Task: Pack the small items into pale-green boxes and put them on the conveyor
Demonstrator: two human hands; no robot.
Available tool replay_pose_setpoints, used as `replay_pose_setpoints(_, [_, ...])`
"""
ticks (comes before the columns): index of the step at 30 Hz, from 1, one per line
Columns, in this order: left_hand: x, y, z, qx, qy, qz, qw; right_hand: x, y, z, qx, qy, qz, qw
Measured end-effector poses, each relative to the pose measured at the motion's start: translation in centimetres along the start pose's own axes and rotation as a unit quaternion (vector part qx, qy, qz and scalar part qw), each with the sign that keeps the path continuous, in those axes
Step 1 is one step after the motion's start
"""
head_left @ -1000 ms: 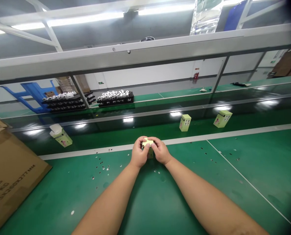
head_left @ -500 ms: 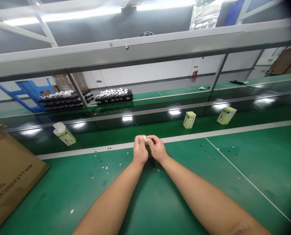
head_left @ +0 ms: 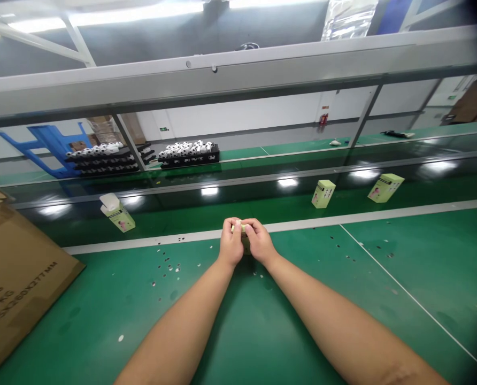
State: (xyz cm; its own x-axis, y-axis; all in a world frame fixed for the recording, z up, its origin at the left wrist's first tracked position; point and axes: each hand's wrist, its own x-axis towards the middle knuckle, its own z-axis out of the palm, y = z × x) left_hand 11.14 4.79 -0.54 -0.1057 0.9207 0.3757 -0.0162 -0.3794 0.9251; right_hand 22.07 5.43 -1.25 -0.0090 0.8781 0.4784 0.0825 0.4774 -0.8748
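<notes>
Fingers [head_left: 251, 222] of both hands grasp a small box [head_left: 246, 248], the left hand [head_left: 231, 245] on one side and the right hand [head_left: 261, 245] on the other, thumbs up at its pale top. A second ago more of that top shows between them; now the hands sit closer together and cover most of it. This suggests the effort is on the top of the box, perhaps pressing it down, but too much is covered to tell whether it is flat.

The box is straight ahead, at the far side of the bench [head_left: 238, 331], by the pale strip [head_left: 198, 237]; whether it rests there is hard to see. Small scraps [head_left: 177, 270] lie to the left of the hands.

Past the strip, the belt [head_left: 206, 215] has carried its load rightward. The open box [head_left: 123, 218], its flap raised, is closer to the hands than it was, while the near box [head_left: 322, 194] and the far box [head_left: 384, 189], both apparently closed on top, are further off. At far left, the carton [head_left: 22, 289] stays on the bench.
</notes>
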Motion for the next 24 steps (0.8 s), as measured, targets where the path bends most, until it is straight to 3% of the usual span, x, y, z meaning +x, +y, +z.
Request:
replay_pose_setpoints(7, [0.13,-0.2,-0.28,0.004,0.01,0.005,1.0,0.49,-0.13,-0.06,0.0,-0.025,0.031,0.999])
replay_pose_setpoints(12, [0.1,-0.12,-0.12,-0.018,0.001,0.016,1.0,0.35,-0.2,-0.38,-0.004,-0.024,0.003,1.0])
replay_pose_setpoints(24, [0.0,-0.27,0.1,-0.02,-0.012,0.013,1.0,0.42,0.77,-0.48,0.064,-0.036,0.041,0.996])
